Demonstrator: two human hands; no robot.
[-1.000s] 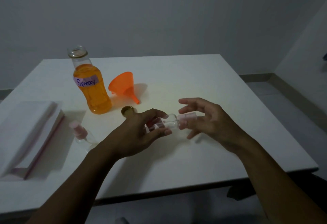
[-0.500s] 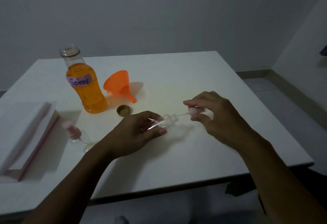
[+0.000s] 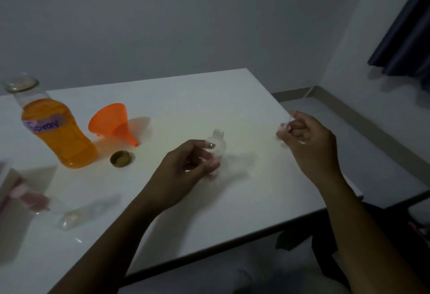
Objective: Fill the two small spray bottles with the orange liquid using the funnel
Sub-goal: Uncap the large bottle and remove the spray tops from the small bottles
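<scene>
My left hand (image 3: 186,172) grips a small clear spray bottle (image 3: 218,143), held upright near the table's middle with its neck uncovered. My right hand (image 3: 307,140) is off to the right above the table's right edge, closed on that bottle's pink spray top (image 3: 282,128) with its thin tube. A second small spray bottle (image 3: 58,210) with a pink cap lies on its side at the left. The big bottle of orange liquid (image 3: 58,131), labelled "Spray", stands uncapped at the back left. The orange funnel (image 3: 114,122) lies on its side beside it.
A gold bottle cap (image 3: 121,159) lies in front of the funnel. The white table (image 3: 209,98) has its right edge under my right hand and its front edge close to me. A dark curtain (image 3: 404,38) hangs at the far right.
My right hand pulled the spray top out of the small bottle and carried it away to the right. My left hand turned the bottle from tilted to upright. The view shifted rightward.
</scene>
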